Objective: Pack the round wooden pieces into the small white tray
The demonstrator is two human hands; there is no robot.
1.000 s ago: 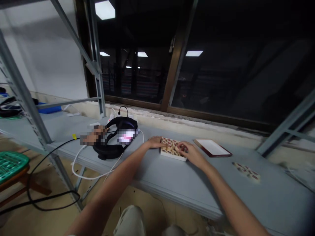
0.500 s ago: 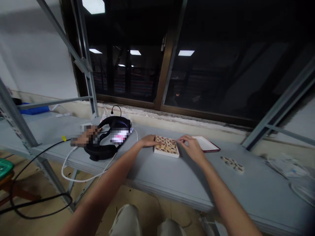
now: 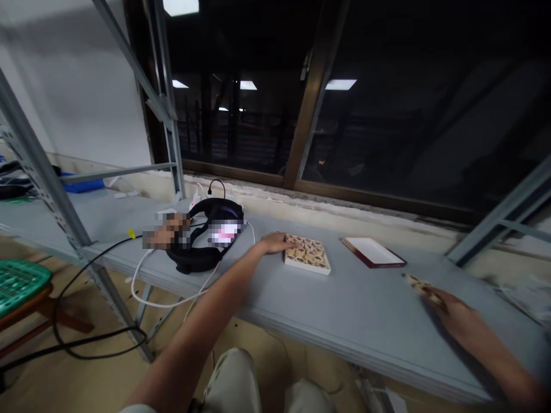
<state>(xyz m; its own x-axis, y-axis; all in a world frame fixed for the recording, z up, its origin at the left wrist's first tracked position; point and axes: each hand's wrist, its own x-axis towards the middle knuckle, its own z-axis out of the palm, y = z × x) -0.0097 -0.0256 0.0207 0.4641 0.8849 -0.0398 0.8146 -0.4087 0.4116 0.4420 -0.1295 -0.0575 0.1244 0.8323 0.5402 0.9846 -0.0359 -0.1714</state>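
Note:
A white box (image 3: pixel 306 263) filled with rows of round Chinese chess pieces sits on the grey shelf table. My left hand (image 3: pixel 273 242) is at the box's left side, its thumb over the edge onto the pieces and its fingers around the back corner. Far to the right, my right hand (image 3: pixel 460 318) is down at a small group of loose chess pieces (image 3: pixel 415 282), partly covering them. Its fingertips are hidden and blurred, so whether it grips a piece is unclear. Between the hands lies the box lid (image 3: pixel 374 252), white inside with a dark red rim.
Left of the box lies a black headset (image 3: pixel 193 261) with white and black cables, near a blurred-out patch. Metal posts (image 3: pixel 55 183) frame the table (image 3: pixel 344 321). A green stool (image 3: pixel 23 281) stands at left. Clear plastic (image 3: pixel 527 295) lies at far right.
My right hand has moved from beside the box out to the loose pieces on the right. My left hand stays at the box. The view has turned slightly.

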